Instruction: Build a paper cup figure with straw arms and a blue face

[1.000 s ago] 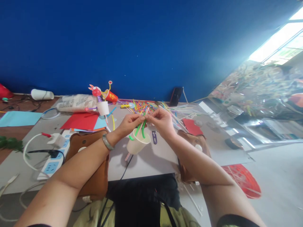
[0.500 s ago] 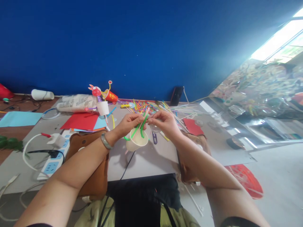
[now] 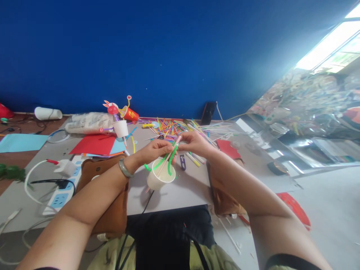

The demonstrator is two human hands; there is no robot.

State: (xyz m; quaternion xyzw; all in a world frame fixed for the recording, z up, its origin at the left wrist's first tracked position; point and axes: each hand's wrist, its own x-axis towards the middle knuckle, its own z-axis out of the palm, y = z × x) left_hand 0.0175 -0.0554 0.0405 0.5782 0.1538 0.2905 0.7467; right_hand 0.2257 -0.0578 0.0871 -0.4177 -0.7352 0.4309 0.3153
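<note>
Two to log: bare left hand (image 3: 156, 151) and bare right hand (image 3: 195, 143), close together, both pinched on green-and-pink bundle of thin plastic straws (image 3: 170, 165). Below, round off-white paper cup (image 3: 160, 183), tilted, mouth upward; could tear if tugged hard. Inside: lower part of same bundle, with pink end (image 3: 147, 190) outside, underneath; could slip free if loosely gripped.

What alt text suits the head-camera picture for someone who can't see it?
A person's left hand and right hand touch green and pink straws rising from a white paper cup at a grey table. Beyond lie loose colourful straws before a blue wall.
</note>
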